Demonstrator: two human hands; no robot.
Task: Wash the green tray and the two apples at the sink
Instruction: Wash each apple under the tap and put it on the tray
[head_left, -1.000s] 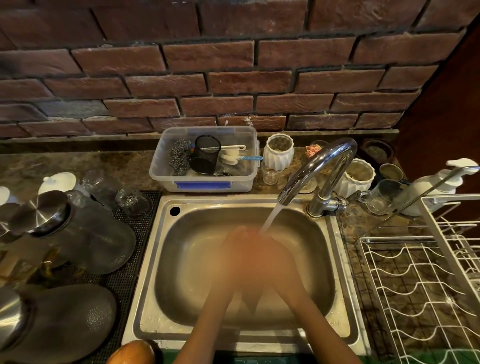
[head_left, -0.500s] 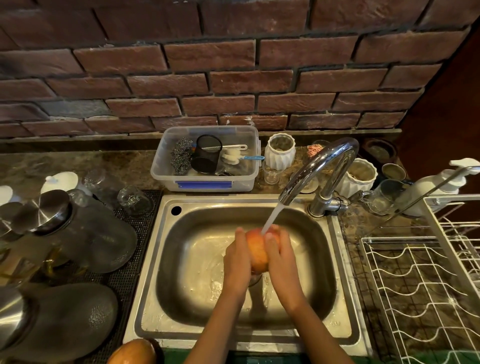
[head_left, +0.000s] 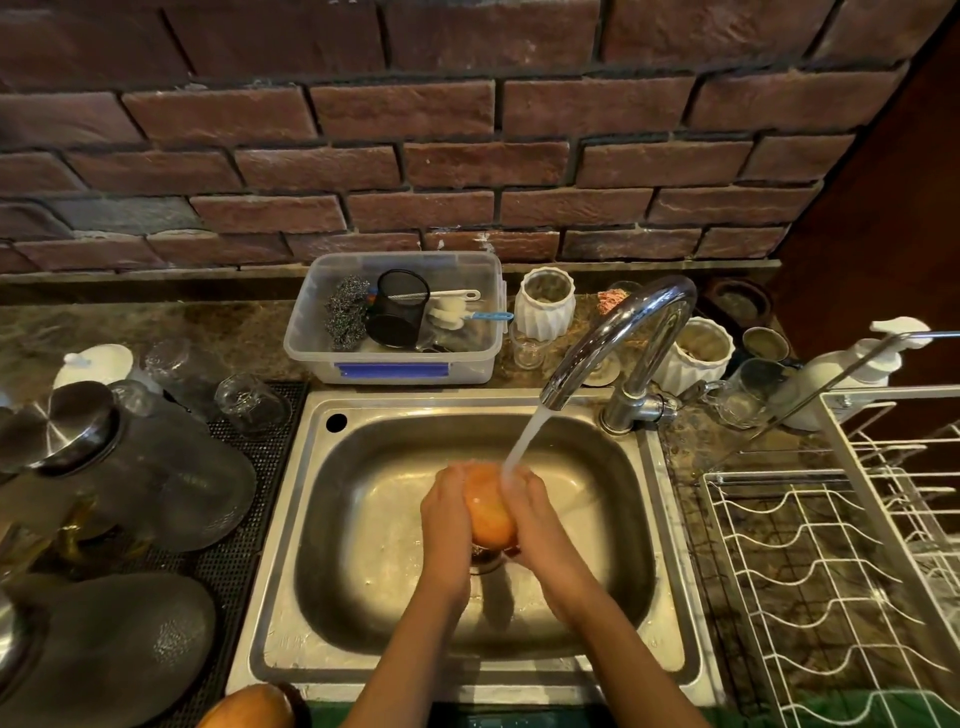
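Both hands, left (head_left: 448, 525) and right (head_left: 540, 525), curl their fingers around one apple (head_left: 488, 512) above the middle of the sink (head_left: 322, 670), under water running from the tap (head_left: 618, 332). Another apple (head_left: 244, 707) sits at the sink's front left corner, beside a green tray (head_left: 924, 709) edge along the front.

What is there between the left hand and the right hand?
In the head view, an apple sits between the left hand and right hand, under running water.

Glossy steel sink (head_left: 670, 519), chrome faucet (head_left: 631, 322), rough brick wall (head_left: 415, 156), clear plastic tub (head_left: 311, 332).
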